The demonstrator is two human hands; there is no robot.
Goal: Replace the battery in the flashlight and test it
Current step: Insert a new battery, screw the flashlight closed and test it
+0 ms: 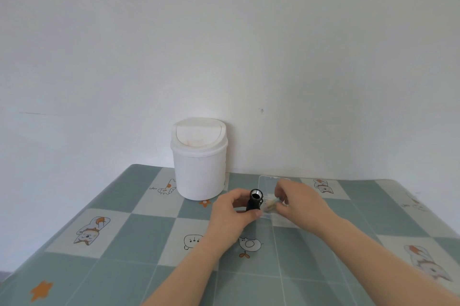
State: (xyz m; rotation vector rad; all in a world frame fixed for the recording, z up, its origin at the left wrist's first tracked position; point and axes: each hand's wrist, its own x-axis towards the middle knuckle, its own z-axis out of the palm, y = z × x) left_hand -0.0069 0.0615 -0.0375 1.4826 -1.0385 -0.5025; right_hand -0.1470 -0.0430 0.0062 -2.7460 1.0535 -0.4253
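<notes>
Head view: I see the checked table (139,238) with a white bin (199,163) at the back, and a clear box (267,185) beside my hands. My left hand (230,211) wraps the black flashlight (254,202), open end up. My right hand (297,199) pinches what looks like the battery (270,204) just beside it. I judge insertion is next; it calls for lining the battery up with the opening.

A home, by the look of it — a table (139,243) under a checked cloth printed with cartoon cats stands against a plain white wall (224,44), a small white swing-lid bin (199,163) on top.
</notes>
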